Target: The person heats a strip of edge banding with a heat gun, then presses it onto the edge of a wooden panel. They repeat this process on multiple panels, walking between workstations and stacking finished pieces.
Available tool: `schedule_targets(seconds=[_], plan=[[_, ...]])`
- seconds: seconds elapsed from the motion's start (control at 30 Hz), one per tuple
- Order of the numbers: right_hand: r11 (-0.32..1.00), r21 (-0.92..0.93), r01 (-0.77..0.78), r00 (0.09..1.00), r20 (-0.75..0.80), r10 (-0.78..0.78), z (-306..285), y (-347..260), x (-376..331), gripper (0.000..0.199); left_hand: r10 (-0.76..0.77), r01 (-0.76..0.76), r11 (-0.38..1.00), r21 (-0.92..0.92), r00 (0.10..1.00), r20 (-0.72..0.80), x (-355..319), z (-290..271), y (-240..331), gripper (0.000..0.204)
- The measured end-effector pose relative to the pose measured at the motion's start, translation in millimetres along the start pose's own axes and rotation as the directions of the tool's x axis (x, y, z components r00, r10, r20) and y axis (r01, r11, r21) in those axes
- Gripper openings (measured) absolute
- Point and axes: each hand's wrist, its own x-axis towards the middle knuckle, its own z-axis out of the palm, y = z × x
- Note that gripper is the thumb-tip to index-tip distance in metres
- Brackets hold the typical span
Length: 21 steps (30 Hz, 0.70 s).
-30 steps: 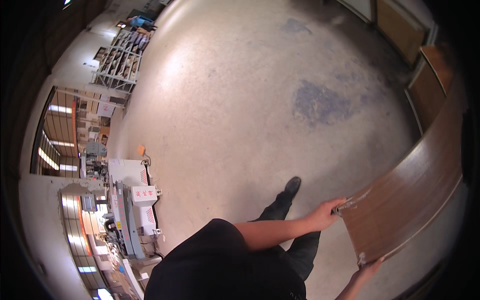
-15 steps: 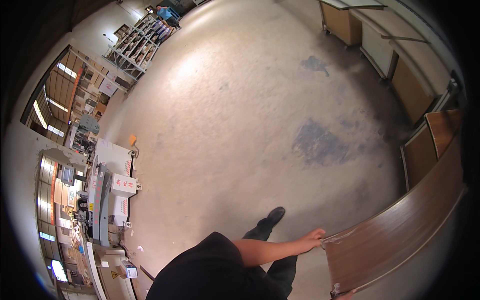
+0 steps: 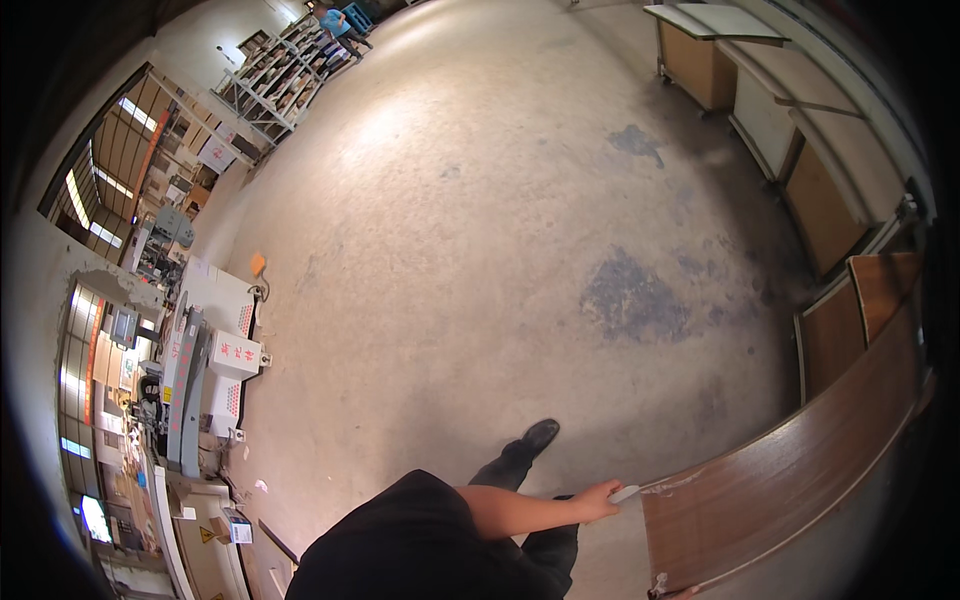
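Note:
A long brown wood-grain panel point(image 3: 760, 500) stretches from the lower middle to the right rim, its near end above the floor. My left hand point(image 3: 598, 502) reaches across from the dark sleeve, its fingers closed on a small pale flat piece point(image 3: 626, 493). That piece points at the panel's upper near corner; whether it touches the panel I cannot tell. At the lower near corner, a small part of my right hand point(image 3: 688, 593) shows at the panel's edge, the rest cut off by the frame. Its visible fingers appear to grip that edge.
Wheeled carts with boards point(image 3: 760, 110) line the right side, beyond a brown panel point(image 3: 828, 340). Left stands a white and grey machine point(image 3: 215, 340), with a box point(image 3: 237, 525) lower down. A person point(image 3: 340, 28) is near the shelf rack point(image 3: 275, 85). Concrete floor point(image 3: 450, 250) lies between.
My left hand has shifted left and down from the panel's corner, and the pale flat piece now shows in it. The panel's near end sits slightly lower and further left in view.

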Motion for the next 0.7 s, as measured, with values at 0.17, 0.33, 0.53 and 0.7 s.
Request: schedule_targets(seconds=[0.17,0.33,0.53,0.7], plan=[[0.996,-0.091,0.000,0.999,-0.038,-0.003,6,-7,-4,0.064,0.062,-0.056,0.985,0.164,0.998,-0.032,-14,-17,7,0.033],[0.998,-0.058,0.031,0.998,-0.050,-0.034,6,-9,-7,0.061,0.116,-0.117,0.952,0.283,0.993,0.018,-21,-37,22,0.036],[0.997,-0.009,0.074,0.995,-0.069,-0.074,15,-17,-9,0.058,0.154,-0.177,0.888,0.425,0.984,0.089,-13,-57,40,0.037],[0.996,-0.023,0.089,0.988,-0.123,-0.091,19,-21,-15,0.058,0.202,-0.258,0.837,0.483,0.965,0.165,-14,-70,50,0.033]])
